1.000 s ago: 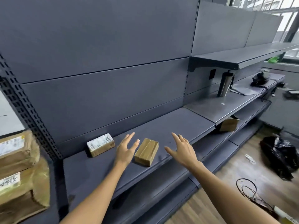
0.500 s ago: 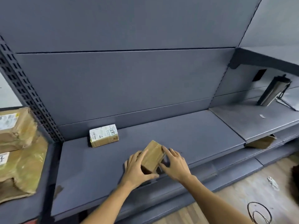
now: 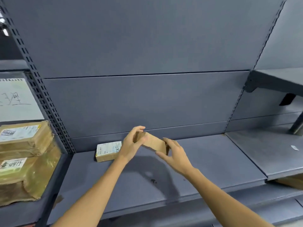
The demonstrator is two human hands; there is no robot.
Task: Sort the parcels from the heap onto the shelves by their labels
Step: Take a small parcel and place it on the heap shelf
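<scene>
A small brown cardboard parcel (image 3: 153,142) hangs above the grey shelf (image 3: 205,161), lifted and tilted between both hands. My left hand (image 3: 132,143) grips its left end with curled fingers. My right hand (image 3: 176,154) holds its right end, thumb beneath and fingers along the far side. Just left of my left hand, a second small parcel (image 3: 107,150) with a white label lies on the shelf against the back panel, partly hidden by my left wrist.
Two larger taped brown parcels (image 3: 24,140) (image 3: 27,176) are stacked on the neighbouring shelf at left, under a handwritten paper sign (image 3: 14,99). A perforated upright (image 3: 49,108) divides the bays. Another shelf bay (image 3: 270,153) lies at right, with a box (image 3: 291,182) below it.
Both hands went from open beside the brown parcel to gripping it, then lifted it off the shelf toward the back panel. The view has shifted left and closer.
</scene>
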